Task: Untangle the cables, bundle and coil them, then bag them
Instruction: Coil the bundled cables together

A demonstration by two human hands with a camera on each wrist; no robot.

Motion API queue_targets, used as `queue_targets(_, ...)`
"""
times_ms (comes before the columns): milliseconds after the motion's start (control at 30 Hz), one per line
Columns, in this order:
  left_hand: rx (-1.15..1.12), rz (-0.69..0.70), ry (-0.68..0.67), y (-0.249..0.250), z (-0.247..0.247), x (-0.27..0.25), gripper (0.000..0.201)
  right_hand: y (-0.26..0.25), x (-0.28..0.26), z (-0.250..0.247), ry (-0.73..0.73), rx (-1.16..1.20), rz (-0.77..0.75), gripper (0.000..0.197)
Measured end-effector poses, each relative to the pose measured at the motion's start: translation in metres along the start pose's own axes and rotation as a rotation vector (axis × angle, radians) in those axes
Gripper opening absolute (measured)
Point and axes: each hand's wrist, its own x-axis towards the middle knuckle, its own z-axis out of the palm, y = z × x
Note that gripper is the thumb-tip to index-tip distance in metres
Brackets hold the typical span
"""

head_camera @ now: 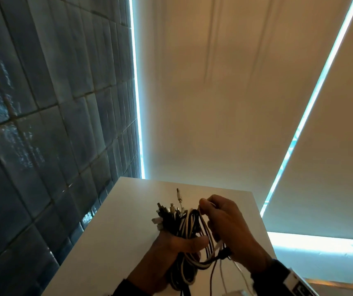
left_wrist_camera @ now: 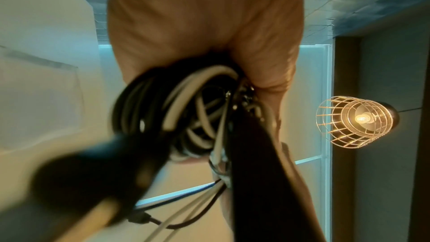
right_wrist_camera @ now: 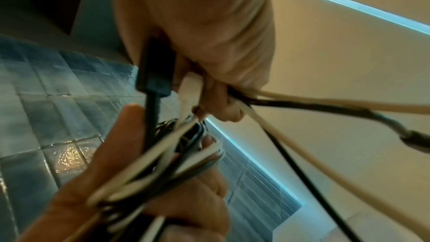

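A bundle of black and white cables (head_camera: 182,225) is held up above the white table (head_camera: 115,221). My left hand (head_camera: 171,248) grips the bundle in its fist, thumb across the front, and several plug ends (head_camera: 164,212) stick up above it. My right hand (head_camera: 229,227) curls round loose white and black strands (head_camera: 205,229) at the bundle's right side, pinching them at the top. In the left wrist view the coiled cables (left_wrist_camera: 186,109) fill the palm. In the right wrist view my right hand's fingers (right_wrist_camera: 216,87) hold strands and a black plug (right_wrist_camera: 156,73).
A dark blue tiled wall (head_camera: 43,124) stands to the left of the table. Pale roller blinds (head_camera: 224,103) with bright light strips at their edges are behind it. A caged lamp (left_wrist_camera: 356,122) glows in the left wrist view. Loose cable tails (head_camera: 220,272) hang below my hands.
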Motion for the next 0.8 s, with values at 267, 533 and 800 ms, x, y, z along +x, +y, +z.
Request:
queue_targets(267,0.081,0.036,-0.150,-0.004,0.007,-0.001,0.058,-0.004,-0.002,0.006,0.111,0.049,-0.140,0.029)
queue_targets(533,0.249,0.106,-0.127,0.000,0.027,-0.002,0.057,-0.011,0.001,0.011,0.288,0.140,-0.263,0.034)
queue_targets(800,0.178,0.039,-0.159,0.000,0.012,-0.006,0.038,-0.025,0.003,-0.014,-0.158,0.166,-0.014,0.032)
